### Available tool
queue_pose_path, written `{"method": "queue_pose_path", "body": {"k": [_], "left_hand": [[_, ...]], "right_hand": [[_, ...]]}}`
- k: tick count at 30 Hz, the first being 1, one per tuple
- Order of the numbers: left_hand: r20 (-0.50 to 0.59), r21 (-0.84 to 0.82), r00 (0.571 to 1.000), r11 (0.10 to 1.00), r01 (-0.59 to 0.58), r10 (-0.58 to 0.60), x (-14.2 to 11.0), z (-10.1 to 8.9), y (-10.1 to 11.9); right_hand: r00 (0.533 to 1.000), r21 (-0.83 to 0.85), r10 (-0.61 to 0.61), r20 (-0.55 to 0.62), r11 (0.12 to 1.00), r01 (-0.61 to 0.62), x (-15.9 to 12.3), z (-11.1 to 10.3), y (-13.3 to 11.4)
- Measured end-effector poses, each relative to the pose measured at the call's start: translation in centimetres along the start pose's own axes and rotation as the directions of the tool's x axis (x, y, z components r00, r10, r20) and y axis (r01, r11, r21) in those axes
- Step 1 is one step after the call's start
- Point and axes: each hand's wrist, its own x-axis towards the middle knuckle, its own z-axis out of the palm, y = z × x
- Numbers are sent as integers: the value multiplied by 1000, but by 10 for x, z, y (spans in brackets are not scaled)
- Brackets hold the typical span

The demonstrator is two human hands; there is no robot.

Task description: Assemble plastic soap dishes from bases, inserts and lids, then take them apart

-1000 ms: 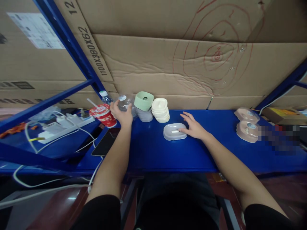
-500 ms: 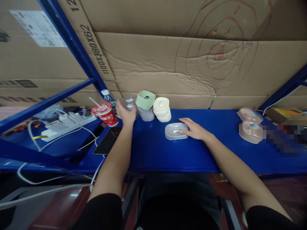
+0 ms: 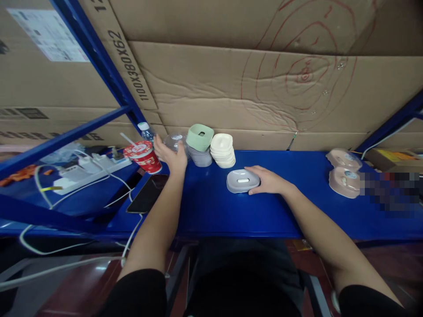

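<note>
A shallow grey dish [image 3: 234, 184] with rounded corners lies on the blue table, a small white oblong piece [image 3: 243, 180] in its middle. My right hand [image 3: 269, 180] grips the dish's right end between thumb and fingers. At the back left, my left hand [image 3: 172, 156] is open, thumb and fingers apart, beside a stack of clear plastic covers [image 3: 177, 140] bearing a round label. Whether it touches them I cannot tell. Right of the covers, green dishes [image 3: 200, 140] rest on grey ones [image 3: 201, 158], next to a stack of cream dishes [image 3: 223, 152].
A red paper cup [image 3: 147, 159] with a straw and a water bottle [image 3: 145, 131] stand left of my left hand. A phone [image 3: 147, 196] lies by my left forearm, near a power strip [image 3: 89, 176] with cables. Two covered pink dishes [image 3: 343, 185] sit at right.
My right thumb has moved off the white piece to the dish's near right edge. My left hand has shifted slightly left and opened wider beside the clear covers.
</note>
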Motion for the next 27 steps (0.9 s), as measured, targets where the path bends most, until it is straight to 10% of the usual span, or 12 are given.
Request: {"method": "queue_pose_path", "body": {"k": [9, 18, 27], "left_hand": [[60, -80, 818, 820, -567, 572, -41, -6, 36], [373, -520, 305, 469, -714, 877, -95, -7, 78], [471, -632, 378, 604, -485, 797, -100, 0, 74]], "right_hand": [[991, 30, -59, -118, 998, 62, 1, -1, -5], [929, 28, -96, -357, 993, 113, 1, -7, -11], [824, 73, -104, -557, 982, 173, 0, -8, -9]]}}
